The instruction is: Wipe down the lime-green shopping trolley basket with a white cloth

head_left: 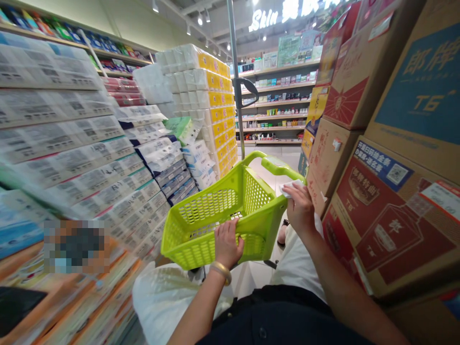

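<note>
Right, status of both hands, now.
Left hand: closed over the near rim of the green basket cart.
Right hand: holding a white wipe against the cart's handle end.

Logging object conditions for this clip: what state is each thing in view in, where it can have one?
Shopping cart: upright, basket open-topped
Left grip: closed over the cart's side
Right grip: closed over the white cloth or tissue
White cloth or tissue: bunched against the handle
Cartons: stacked
Yellow-and-white packs: stacked
Sign: lit
Ceiling lights: on
</note>
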{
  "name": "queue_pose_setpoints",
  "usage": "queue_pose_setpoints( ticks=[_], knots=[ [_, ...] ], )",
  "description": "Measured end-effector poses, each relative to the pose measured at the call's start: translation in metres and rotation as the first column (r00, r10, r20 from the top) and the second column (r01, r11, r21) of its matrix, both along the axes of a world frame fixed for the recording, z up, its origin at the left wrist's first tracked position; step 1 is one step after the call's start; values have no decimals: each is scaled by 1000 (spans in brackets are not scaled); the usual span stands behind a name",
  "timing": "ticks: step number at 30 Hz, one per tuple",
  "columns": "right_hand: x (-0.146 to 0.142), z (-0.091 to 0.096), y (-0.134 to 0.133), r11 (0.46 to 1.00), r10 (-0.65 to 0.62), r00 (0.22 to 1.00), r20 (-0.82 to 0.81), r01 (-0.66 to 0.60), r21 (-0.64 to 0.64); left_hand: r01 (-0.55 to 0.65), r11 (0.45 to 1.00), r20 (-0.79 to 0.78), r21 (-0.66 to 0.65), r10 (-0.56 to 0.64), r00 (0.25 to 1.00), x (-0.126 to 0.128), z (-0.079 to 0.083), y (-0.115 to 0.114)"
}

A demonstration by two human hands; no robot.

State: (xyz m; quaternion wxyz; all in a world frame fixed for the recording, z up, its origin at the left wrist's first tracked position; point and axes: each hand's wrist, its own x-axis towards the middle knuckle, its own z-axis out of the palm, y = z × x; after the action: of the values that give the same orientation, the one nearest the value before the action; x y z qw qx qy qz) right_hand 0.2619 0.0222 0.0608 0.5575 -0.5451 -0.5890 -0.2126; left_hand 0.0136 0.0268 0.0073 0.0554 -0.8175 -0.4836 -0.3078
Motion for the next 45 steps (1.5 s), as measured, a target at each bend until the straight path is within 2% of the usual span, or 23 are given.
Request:
queue_pose_setpoints(
  ticks=[2,6,8,12,14,20,27,29,34,36,39,41,43,45],
  knots=[
    [-10,-2,-2,998,49,997,54,-47,-43,-12,1000,0,5,12,1000,1,0,0],
    [-33,-10,-7,968,225,957,182,-198,-156,-11,1000,-4,9,11,1000,1,0,0],
    [-28,-10,-6,973,206,967,153,-185,-138,-2,1000,-1,1,2,1000,0,1,-1],
    [-3,-2,0,997,64,998,29,-62,-38,-2,1000,7,-5,2,1000,0,1,-1],
    [-1,0,0,999,39,999,7,-39,-21,-8,1000,12,-4,8,1000,1,0,-1],
    [-23,-9,-6,966,231,963,137,-210,-153,-6,1000,9,4,6,1000,1,-1,0],
    [4,4,4,1000,17,1000,-4,-17,-9,-4,1000,13,7,4,1000,0,0,0],
    [-2,2,2,999,37,999,22,-36,-23,-9,1000,18,7,8,1000,1,0,0],
    [-16,-6,-4,965,242,956,168,-218,-149,-3,1000,15,0,3,1000,0,0,0],
    [-6,-3,-1,974,209,966,149,-191,-125,4,1000,11,-4,-4,1000,0,0,0],
    [14,6,6,997,67,996,56,-65,-36,10,1000,16,-12,-10,1000,0,0,0],
    [17,9,8,1000,12,1000,11,-12,-10,6,1000,22,-15,-6,1000,0,-1,0],
    [10,6,5,997,56,998,36,-54,-47,0,1000,25,-13,0,1000,1,-1,0],
    [-2,1,-1,978,179,978,108,-165,-124,-4,1000,19,-7,4,1000,1,-2,0]
  ],
)
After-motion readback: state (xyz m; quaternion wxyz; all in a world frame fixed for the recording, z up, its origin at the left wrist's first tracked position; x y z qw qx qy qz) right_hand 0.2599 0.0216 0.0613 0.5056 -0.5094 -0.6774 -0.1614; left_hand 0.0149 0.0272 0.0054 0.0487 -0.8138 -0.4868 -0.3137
